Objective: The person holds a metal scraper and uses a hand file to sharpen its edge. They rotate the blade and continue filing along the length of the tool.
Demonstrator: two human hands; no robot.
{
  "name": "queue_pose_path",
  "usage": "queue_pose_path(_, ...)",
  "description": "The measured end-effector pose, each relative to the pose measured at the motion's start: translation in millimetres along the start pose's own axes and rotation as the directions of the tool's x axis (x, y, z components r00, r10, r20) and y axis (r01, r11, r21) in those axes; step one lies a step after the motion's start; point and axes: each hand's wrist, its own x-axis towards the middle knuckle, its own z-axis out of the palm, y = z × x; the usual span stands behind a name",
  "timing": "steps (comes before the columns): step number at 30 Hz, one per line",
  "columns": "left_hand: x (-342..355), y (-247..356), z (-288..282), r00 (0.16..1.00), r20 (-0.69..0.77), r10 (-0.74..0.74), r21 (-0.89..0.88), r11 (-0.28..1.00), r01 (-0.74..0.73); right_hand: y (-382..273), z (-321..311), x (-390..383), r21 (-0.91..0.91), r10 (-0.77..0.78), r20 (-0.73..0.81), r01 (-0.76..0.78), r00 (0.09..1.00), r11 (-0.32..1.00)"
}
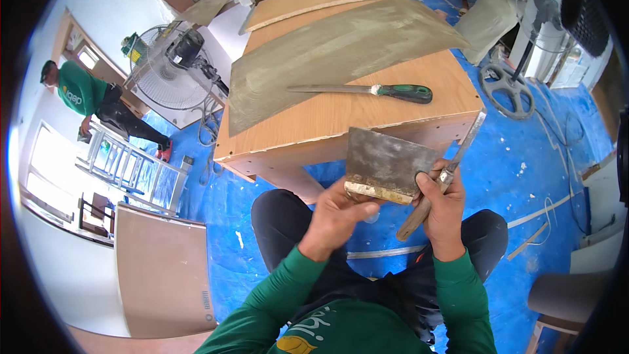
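Note:
My right hand [441, 206] grips a narrow putty knife [445, 174] with a wooden handle, its blade pointing up and right, and also pinches the right edge of a wide grey scraper blade [386, 164]. My left hand [341, 213] holds the scraper's putty-caked lower edge from the left. Both hands meet just in front of a wooden cabinet panel [367, 108]. On that panel lies a second knife with a green and black handle [367, 90], beside a grey patch of spread putty [327, 52].
Blue sheeting [524, 177] covers the floor. A standing fan [171, 65] and cables are to the left, another fan [544, 19] to the right. Another person in a green shirt [82, 92] bends by a metal ladder [128, 167]. More panels [164, 269] lie around.

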Motion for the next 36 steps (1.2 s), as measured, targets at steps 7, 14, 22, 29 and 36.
queue_pose_path(7, -2, 40, -10, 0.881, -0.227, 0.414, 0.487, 0.832, -0.265, -6, 17, -12, -0.092, 0.029, 0.120, -0.018, 0.992, 0.996)
queue_pose_path(14, 72, 250, 1, 0.989, 0.145, 0.007, 0.984, -0.107, -0.144, -5, -10, 1, -0.219, 0.091, 0.019, -0.085, 0.996, 0.972)
queue_pose_path(22, 156, 235, -2, 0.916, 0.226, -0.332, 0.850, -0.393, -0.352, 8, 1, -9, -0.314, 0.195, 0.104, -0.153, 0.975, 0.937)
queue_pose_path(29, 157, 221, -12, 0.918, 0.227, -0.325, 0.879, -0.338, -0.337, 9, -7, -11, -0.394, 0.200, 0.063, -0.160, 0.978, 0.905)
queue_pose_path(36, 153, 219, -31, 0.894, 0.341, -0.290, 0.858, -0.292, -0.422, 18, 6, -12, -0.430, 0.199, 0.113, -0.133, 0.974, 0.893)
